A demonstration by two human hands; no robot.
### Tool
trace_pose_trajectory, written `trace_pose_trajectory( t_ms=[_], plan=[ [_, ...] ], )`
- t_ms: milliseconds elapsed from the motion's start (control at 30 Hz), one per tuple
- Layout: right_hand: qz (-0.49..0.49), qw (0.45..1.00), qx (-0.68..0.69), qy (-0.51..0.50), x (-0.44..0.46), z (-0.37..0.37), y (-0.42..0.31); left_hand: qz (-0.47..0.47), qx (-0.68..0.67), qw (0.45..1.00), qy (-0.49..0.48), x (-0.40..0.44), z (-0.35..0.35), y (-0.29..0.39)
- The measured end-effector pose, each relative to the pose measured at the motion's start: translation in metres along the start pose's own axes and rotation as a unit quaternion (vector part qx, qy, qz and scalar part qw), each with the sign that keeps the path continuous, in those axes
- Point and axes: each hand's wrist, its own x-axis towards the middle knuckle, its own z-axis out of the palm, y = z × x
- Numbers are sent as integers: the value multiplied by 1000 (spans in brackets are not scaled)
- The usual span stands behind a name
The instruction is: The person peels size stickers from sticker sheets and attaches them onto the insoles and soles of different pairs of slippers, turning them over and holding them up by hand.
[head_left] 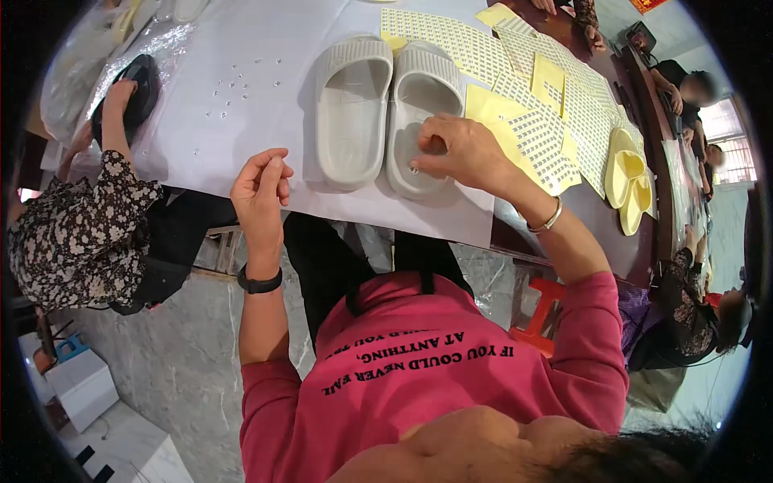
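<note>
A pink, black-lettered top (451,382) is worn; a black wristband (261,281) is fitted left, a metallic bangle (551,217) right.

Yellow slippers (624,181), one pair — right end of the surface (258,32). Black slipper (143,92), held by a person (80,233) in a floral top, far left. Clear plastic wrapping (173,48) beside it. Red stool (538,318), partly hidden. Grey marbled floor (193,354). White boxes (80,390) — lower left. Bright window (734,143), far right.

Wide head view, facing steeply down, close over hands (463,151)
</note>
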Motion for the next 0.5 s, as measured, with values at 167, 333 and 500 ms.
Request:
trace_pose_trajectory(
  t_ms=[167,333,500],
  plan=[
    [8,999,33,13,1,3,9,-12,-2,1000,-3,1,1,-4],
    [-9,999,4,34,-9,3,1,-25,-5,1000,1,-3,0,-10],
    [-50,995,-57,59,-25,13,2,-5,-7,1000,5,-18,-2,-18]
  ],
)
